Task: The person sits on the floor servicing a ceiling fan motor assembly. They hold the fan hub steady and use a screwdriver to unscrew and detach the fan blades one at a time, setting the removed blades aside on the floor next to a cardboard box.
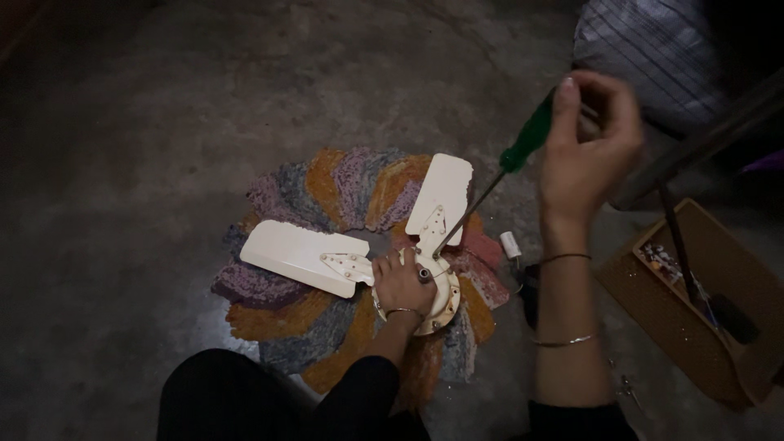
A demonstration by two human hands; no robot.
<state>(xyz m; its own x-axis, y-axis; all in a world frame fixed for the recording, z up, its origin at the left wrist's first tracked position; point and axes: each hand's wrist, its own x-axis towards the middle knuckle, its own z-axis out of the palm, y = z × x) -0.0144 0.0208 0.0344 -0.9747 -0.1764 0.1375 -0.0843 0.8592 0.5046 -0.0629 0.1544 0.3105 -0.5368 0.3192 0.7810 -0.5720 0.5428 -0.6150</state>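
The right hand (586, 151), raised closest to the camera with thin metal bangles on its forearm, is clenched around the top of a long screwdriver with a translucent green plastic handle (529, 135). Its slim metal shaft slants down and left to the bracket of a cream fan blade. The left hand (400, 282) lies palm down on the round cream motor hub of a ceiling fan (445, 298), fingers spread and pressing on it rather than closed around anything. Two cream, paddle-shaped metal blades are attached to the hub: one (302, 257) points left, the other (443, 192) points up and away. The fan rests at the middle of a round, multicoloured rag mat (343, 184) on the dark grey concrete floor (147, 147). Just right of the mat lies a small white cylindrical part (510, 245). Further right sits a brown woven basket (678, 310) holding dark tools. The person's dark-clad knees fill the bottom edge.
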